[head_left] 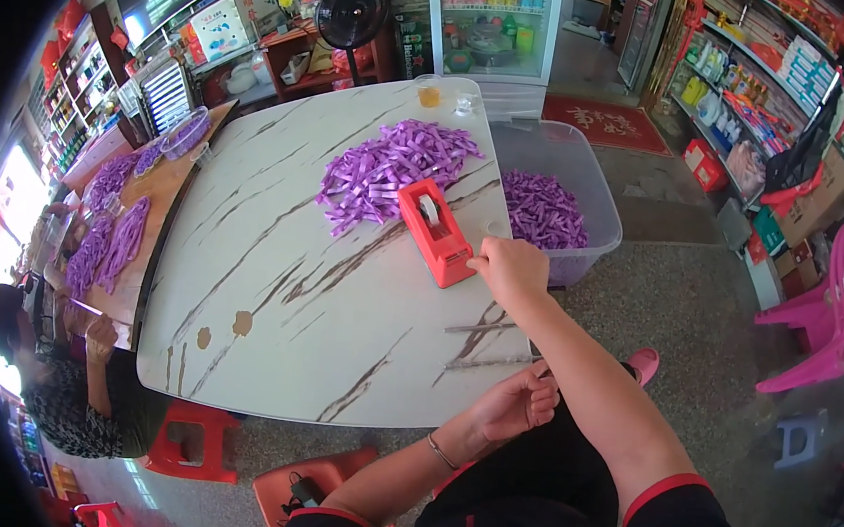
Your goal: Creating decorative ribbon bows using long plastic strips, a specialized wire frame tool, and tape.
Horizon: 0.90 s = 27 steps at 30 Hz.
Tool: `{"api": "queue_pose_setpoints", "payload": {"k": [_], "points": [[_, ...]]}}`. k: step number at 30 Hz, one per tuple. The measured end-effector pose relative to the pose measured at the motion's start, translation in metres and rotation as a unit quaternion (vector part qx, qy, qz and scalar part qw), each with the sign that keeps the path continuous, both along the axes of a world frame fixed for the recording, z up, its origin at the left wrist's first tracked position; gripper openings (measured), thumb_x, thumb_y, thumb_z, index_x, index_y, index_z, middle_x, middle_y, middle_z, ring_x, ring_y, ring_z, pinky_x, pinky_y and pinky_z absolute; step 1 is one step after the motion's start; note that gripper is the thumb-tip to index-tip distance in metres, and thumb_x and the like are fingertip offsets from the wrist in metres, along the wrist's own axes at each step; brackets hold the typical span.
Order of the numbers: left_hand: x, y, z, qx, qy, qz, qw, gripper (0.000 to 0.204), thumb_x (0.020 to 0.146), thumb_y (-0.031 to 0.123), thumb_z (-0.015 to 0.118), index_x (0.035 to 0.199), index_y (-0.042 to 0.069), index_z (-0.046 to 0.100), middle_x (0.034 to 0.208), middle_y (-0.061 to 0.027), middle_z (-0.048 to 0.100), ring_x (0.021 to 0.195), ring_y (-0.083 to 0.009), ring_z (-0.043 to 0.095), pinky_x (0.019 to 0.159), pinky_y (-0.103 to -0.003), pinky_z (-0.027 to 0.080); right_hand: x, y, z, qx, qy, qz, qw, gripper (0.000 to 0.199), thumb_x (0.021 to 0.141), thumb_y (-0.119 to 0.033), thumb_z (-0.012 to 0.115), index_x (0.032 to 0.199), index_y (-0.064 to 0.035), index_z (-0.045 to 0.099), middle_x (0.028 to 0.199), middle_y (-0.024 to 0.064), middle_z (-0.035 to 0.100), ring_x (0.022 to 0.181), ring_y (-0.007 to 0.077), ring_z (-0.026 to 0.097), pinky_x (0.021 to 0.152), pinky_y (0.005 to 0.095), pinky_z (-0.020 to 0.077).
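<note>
A red tape dispenser (437,233) with a pale roll of tape (429,210) stands on the marble-patterned table (247,198), beside a heap of purple ribbon pieces (390,168). My right hand (513,275) is closed in a pinch at the dispenser's near end; what its fingertips hold is too small to make out. Near the table's front edge, my left hand (515,404) is turned palm up with fingers curled. Something small and dark shows by its fingertips, its kind unclear. Two thin greyish strips (481,329) lie on the table between my hands.
A clear plastic bin (602,214) with more purple pieces stands right of the table. Two cups (429,91) are at the far edge. At left, another person (60,382) sits by a wooden table (161,211) with purple bundles. Red stools (191,439) and a pink chair (830,309) stand around.
</note>
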<state>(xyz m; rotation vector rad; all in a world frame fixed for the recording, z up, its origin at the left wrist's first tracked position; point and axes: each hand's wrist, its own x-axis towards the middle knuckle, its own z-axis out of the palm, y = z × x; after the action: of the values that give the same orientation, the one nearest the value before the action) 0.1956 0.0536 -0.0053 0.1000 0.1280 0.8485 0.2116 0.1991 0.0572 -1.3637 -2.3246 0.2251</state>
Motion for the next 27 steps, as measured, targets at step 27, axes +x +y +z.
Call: {"api": "queue_pose_setpoints", "payload": {"k": [27], "points": [[0.000, -0.001, 0.011, -0.005, 0.010, 0.005, 1.000, 0.022, 0.080, 0.008, 0.046, 0.101, 0.010, 0.041, 0.067, 0.0030, 0.034, 0.059, -0.0087, 0.034, 0.053, -0.021, 0.031, 0.049, 0.001, -0.024, -0.438, 0.270, 0.101, 0.852, 0.026, 0.081, -0.030, 0.064, 0.080, -0.0038, 0.065, 0.071, 0.0003, 0.062, 0.064, 0.0069, 0.053, 0.056, 0.0230, 0.0385]]}}
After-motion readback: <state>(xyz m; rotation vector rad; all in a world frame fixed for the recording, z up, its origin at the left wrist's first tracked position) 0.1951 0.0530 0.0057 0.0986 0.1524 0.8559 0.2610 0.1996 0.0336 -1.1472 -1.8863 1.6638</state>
